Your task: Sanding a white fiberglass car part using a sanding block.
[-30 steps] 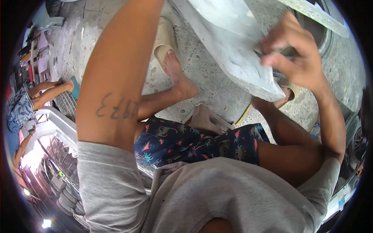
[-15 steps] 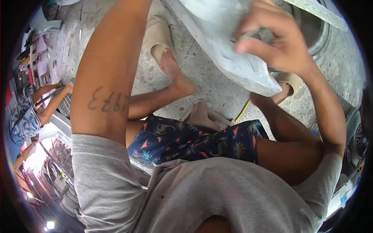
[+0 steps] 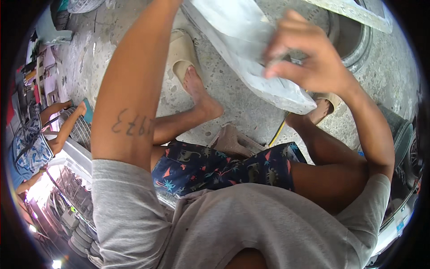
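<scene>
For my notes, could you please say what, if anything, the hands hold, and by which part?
It cannot be told: the right hand, blurred, is curled over the panel, its grip unclear; the left hand is out of view.

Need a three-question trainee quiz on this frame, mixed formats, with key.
1. True or false: the person's left hand is visible.
2. What pattern is on the shorts? A) plain stripes B) dinosaurs C) checks
3. Fill in: the blurred ____ hand overlaps the curved pale-grey panel in this view.

Key:
1. False; the left forearm runs out past the top edge.
2. B
3. right
</scene>
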A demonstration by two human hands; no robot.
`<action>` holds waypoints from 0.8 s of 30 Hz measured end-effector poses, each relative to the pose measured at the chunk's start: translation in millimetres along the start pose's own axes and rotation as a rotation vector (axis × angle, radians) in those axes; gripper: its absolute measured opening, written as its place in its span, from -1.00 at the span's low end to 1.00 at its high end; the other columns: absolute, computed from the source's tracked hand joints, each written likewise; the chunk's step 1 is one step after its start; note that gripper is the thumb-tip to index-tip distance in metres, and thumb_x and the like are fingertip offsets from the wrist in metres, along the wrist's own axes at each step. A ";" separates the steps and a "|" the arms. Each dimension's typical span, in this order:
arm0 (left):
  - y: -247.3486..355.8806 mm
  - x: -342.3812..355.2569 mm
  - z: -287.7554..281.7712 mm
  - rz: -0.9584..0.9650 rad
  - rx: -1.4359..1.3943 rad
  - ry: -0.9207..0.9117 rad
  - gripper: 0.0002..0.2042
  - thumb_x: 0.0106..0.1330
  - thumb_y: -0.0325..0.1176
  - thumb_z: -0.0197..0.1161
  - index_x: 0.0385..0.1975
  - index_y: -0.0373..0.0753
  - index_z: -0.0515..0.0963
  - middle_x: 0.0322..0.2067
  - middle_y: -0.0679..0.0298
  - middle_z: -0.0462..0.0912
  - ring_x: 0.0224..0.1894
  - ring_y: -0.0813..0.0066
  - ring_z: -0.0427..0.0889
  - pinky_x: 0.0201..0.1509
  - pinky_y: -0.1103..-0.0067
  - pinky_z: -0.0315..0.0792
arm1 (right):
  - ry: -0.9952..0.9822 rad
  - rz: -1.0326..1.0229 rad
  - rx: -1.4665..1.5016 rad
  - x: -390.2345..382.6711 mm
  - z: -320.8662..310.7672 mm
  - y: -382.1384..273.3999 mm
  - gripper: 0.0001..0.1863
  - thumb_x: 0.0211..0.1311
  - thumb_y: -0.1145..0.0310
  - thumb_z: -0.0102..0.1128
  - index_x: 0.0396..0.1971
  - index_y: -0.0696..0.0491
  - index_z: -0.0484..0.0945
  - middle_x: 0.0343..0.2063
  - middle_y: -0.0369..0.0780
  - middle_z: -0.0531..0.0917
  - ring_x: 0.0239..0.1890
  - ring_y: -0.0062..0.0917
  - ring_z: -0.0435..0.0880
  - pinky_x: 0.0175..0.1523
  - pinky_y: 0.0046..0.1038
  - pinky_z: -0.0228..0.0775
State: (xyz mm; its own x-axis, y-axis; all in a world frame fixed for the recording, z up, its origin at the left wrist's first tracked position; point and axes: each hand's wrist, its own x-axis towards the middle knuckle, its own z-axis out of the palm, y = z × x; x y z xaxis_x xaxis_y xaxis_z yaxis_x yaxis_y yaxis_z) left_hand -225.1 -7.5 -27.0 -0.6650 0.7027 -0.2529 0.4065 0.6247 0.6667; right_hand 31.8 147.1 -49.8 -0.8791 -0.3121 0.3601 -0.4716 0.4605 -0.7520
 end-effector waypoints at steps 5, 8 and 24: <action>-4.0 4.4 37.7 0.089 0.559 0.465 -0.61 0.19 0.13 0.25 -0.09 0.10 0.74 0.44 0.05 0.33 0.48 -0.03 0.21 0.53 -0.04 -0.02 | -0.019 0.038 0.001 12.6 0.8 -7.2 -0.74 0.01 0.32 0.62 -0.43 0.08 0.67 -0.41 -0.28 0.66 -0.27 -0.47 0.59 -0.08 -0.37 0.32; -18.1 3.2 33.0 0.141 0.622 0.543 -0.61 0.19 0.13 0.25 -0.10 0.11 0.74 0.42 0.04 0.36 0.47 -0.04 0.23 0.51 0.02 0.02 | -0.014 0.015 0.040 16.9 8.2 -3.1 -0.74 0.02 0.30 0.62 -0.43 0.07 0.67 -0.41 -0.28 0.66 -0.28 -0.47 0.58 -0.07 -0.35 0.29; -2.1 7.2 34.7 0.134 0.576 0.516 -0.66 0.20 0.10 0.27 -0.21 0.08 0.77 0.41 0.04 0.37 0.46 -0.04 0.26 0.51 -0.02 0.03 | -0.190 0.246 -0.267 -60.7 -90.0 23.6 -0.64 0.03 0.18 0.56 -0.18 0.00 0.74 -0.27 -0.32 0.72 -0.25 -0.53 0.57 -0.03 -0.38 0.38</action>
State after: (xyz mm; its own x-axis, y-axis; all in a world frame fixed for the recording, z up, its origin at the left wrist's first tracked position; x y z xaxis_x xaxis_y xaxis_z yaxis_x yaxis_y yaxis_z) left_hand -209.0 8.0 -54.5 -0.7371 0.6254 0.2561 0.6707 0.7235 0.1637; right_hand 67.9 251.8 -39.7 -0.9513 -0.3022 0.0606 -0.2724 0.7323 -0.6242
